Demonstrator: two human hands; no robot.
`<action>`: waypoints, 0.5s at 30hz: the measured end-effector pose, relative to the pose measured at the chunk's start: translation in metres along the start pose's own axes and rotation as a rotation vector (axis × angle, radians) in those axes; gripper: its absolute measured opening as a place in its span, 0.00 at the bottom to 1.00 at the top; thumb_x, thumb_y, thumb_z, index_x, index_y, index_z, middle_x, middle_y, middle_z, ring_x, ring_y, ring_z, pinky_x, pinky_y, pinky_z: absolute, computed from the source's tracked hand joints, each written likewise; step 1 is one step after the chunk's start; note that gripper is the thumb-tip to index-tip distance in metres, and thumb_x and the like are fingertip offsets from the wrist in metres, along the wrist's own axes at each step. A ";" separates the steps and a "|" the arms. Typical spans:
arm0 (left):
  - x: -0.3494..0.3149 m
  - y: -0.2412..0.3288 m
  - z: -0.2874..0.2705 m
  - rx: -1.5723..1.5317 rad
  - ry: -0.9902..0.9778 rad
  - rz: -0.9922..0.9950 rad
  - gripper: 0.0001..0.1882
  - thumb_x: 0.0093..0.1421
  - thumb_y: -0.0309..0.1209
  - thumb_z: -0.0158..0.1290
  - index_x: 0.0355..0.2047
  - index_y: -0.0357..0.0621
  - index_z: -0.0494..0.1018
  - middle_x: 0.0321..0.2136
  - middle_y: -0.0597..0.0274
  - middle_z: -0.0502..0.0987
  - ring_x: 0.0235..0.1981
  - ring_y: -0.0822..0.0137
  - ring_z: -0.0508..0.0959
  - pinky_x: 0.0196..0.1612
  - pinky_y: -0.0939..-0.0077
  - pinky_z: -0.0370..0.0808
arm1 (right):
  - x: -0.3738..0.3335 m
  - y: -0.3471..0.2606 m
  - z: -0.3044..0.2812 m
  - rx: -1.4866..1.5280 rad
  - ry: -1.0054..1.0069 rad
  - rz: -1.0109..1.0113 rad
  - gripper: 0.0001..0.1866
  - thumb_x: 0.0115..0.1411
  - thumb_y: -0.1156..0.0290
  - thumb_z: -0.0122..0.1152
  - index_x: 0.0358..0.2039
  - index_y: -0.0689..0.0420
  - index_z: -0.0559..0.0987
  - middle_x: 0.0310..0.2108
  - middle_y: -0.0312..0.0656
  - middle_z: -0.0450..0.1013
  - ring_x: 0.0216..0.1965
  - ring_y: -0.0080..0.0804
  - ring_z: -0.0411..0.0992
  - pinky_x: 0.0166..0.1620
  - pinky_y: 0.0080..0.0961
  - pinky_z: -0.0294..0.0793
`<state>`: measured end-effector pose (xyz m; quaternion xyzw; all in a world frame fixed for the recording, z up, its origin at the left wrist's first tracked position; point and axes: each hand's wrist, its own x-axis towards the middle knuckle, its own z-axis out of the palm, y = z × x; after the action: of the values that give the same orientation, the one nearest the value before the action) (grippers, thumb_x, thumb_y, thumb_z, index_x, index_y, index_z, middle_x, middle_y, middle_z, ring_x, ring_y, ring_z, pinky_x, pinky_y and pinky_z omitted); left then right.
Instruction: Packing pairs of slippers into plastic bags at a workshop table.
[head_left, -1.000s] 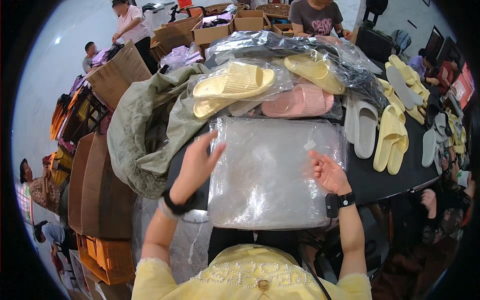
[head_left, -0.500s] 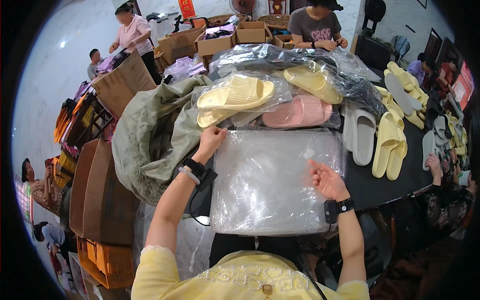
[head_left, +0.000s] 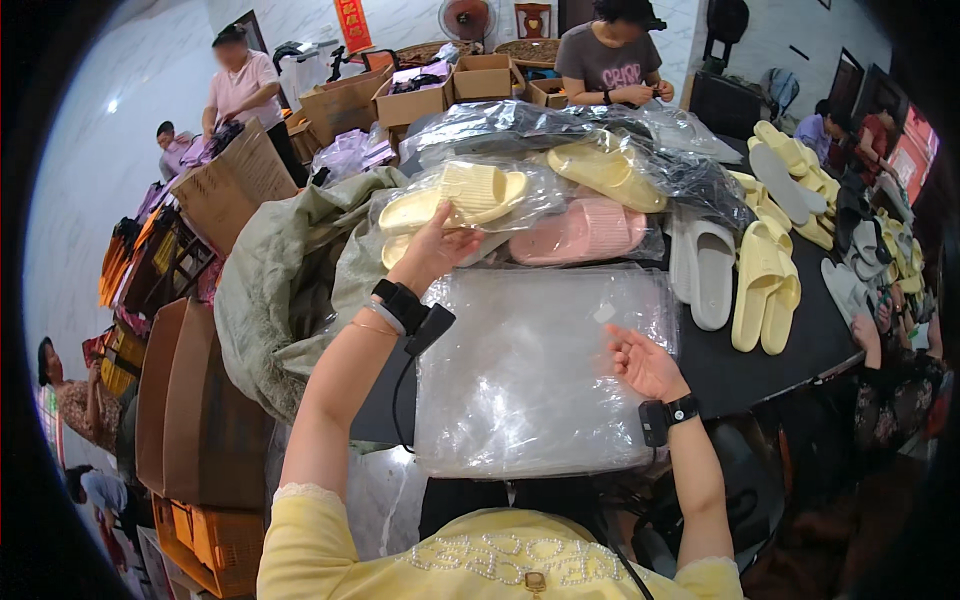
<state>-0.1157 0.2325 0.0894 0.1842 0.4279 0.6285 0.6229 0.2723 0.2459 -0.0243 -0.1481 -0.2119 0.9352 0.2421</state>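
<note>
A stack of clear plastic bags [head_left: 530, 380] lies flat at the table edge in front of me. My left hand [head_left: 437, 248] reaches over its far left corner, fingers apart, against the lower side of a bagged yellow slipper [head_left: 480, 190]. Whether the fingertips press on the plastic wrap cannot be made out. Over the right part of the stack hovers my right hand [head_left: 648, 365], palm turned up, fingers loosely bent and holding nothing. Beside the yellow pair, a bagged pink slipper [head_left: 580, 232] sits just beyond the stack.
Unbagged grey slippers [head_left: 712, 280] and yellow slippers [head_left: 768, 290] lie on the black table [head_left: 730, 375] to the right. A grey-green cloth sack [head_left: 270, 285] bulges at the left. Cardboard boxes [head_left: 205, 400] stand beyond it. Other people work around the table.
My left hand has left the far left corner of the bag stack and moved up to the bagged yellow slipper, its fingers spreading. My right hand stays over the stack.
</note>
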 end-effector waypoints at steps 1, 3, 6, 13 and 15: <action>0.000 -0.001 -0.001 0.003 -0.008 0.060 0.23 0.60 0.45 0.49 0.44 0.37 0.64 0.37 0.51 0.72 0.37 0.60 0.74 0.44 0.68 0.73 | 0.000 0.001 0.001 -0.001 0.004 0.011 0.21 0.66 0.62 0.40 0.56 0.58 0.63 0.38 0.40 0.71 0.34 0.28 0.70 0.40 0.23 0.71; 0.009 0.000 -0.009 0.035 -0.101 0.082 0.19 0.61 0.40 0.49 0.44 0.37 0.64 0.37 0.52 0.72 0.38 0.62 0.72 0.46 0.70 0.71 | 0.001 0.001 0.001 -0.028 -0.006 -0.001 0.21 0.65 0.62 0.40 0.55 0.58 0.64 0.38 0.40 0.71 0.34 0.28 0.70 0.40 0.22 0.71; 0.008 0.005 -0.038 0.196 -0.068 0.299 0.09 0.61 0.31 0.47 0.36 0.37 0.69 0.31 0.59 0.73 0.30 0.68 0.73 0.36 0.75 0.72 | 0.005 0.004 0.010 -0.066 -0.005 -0.013 0.20 0.65 0.62 0.41 0.54 0.58 0.66 0.39 0.39 0.70 0.35 0.27 0.69 0.40 0.21 0.70; -0.064 0.033 -0.043 0.189 -0.318 0.354 0.14 0.62 0.36 0.43 0.45 0.44 0.67 0.46 0.60 0.69 0.54 0.59 0.66 0.50 0.53 0.67 | 0.007 0.003 -0.005 -0.091 -0.120 -0.007 0.20 0.65 0.62 0.39 0.55 0.56 0.66 0.40 0.37 0.69 0.36 0.22 0.67 0.42 0.19 0.68; -0.076 0.037 -0.048 0.216 -0.338 0.391 0.14 0.62 0.36 0.42 0.46 0.45 0.67 0.46 0.61 0.69 0.55 0.59 0.65 0.51 0.49 0.66 | 0.008 0.003 -0.003 -0.092 -0.081 -0.026 0.19 0.65 0.63 0.39 0.54 0.56 0.66 0.40 0.38 0.70 0.35 0.23 0.68 0.42 0.20 0.70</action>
<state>-0.1632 0.1515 0.1138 0.4307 0.3388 0.6479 0.5291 0.2653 0.2490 -0.0300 -0.1184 -0.2664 0.9264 0.2383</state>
